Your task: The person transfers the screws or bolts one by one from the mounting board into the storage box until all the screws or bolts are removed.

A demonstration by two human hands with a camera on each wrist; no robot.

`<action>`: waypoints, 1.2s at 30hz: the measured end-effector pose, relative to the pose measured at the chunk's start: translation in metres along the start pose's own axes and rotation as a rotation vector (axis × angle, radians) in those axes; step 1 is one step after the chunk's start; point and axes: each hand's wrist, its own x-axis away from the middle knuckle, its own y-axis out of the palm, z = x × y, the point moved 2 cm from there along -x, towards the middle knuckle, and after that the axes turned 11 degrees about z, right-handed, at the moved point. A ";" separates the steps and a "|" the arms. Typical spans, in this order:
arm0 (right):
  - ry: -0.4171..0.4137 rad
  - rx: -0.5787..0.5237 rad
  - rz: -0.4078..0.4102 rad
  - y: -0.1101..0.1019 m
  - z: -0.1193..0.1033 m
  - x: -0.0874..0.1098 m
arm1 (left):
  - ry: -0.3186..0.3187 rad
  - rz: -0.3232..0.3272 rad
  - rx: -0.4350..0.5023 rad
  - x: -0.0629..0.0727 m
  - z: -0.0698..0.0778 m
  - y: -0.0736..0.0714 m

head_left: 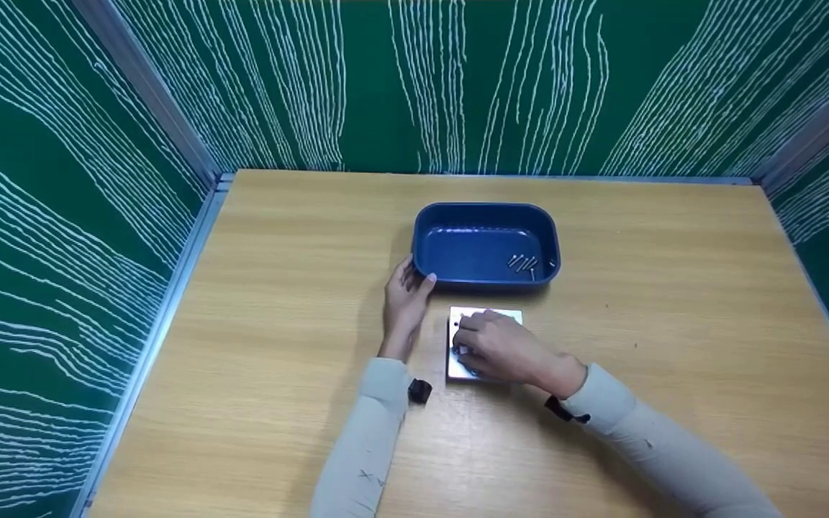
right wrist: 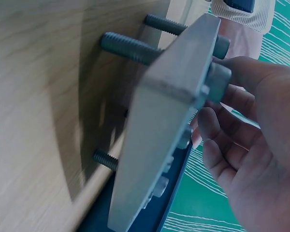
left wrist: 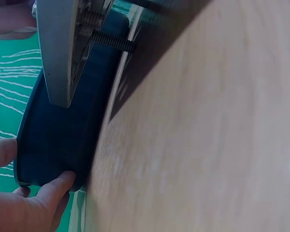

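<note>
A square metal plate point(head_left: 463, 371) with socket-head bolts point(right wrist: 218, 79) through it stands on the wooden table, in front of a blue plastic bin point(head_left: 483, 284). Threaded bolt ends point(left wrist: 113, 40) stick out from its underside. My right hand point(head_left: 504, 347) is over the plate, its fingers curled at a bolt head; the fingertips' contact is partly hidden. My left hand point(head_left: 406, 306) holds the bin's near left corner, thumb on the front and fingers along the left side. Several loose bolts point(head_left: 522, 263) lie in the bin's right part.
The wooden table point(head_left: 299, 288) extends around the plate and bin. Green walls point(head_left: 364, 86) with white wavy lines enclose its back and sides, with a metal frame point(head_left: 170, 280) along the left edge. Dark wrist straps point(head_left: 420, 391) sit at both sleeves.
</note>
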 end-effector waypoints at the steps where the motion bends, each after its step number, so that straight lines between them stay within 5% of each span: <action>1: -0.003 0.005 0.001 0.000 0.000 0.000 | 0.010 -0.005 0.008 0.000 0.000 0.000; 23: -0.004 0.051 0.042 0.005 -0.008 -0.006 | 0.006 -0.006 0.017 0.001 0.001 0.000; 36: -0.062 0.105 0.105 0.012 -0.013 -0.011 | 0.058 -0.007 -0.017 0.000 0.003 0.000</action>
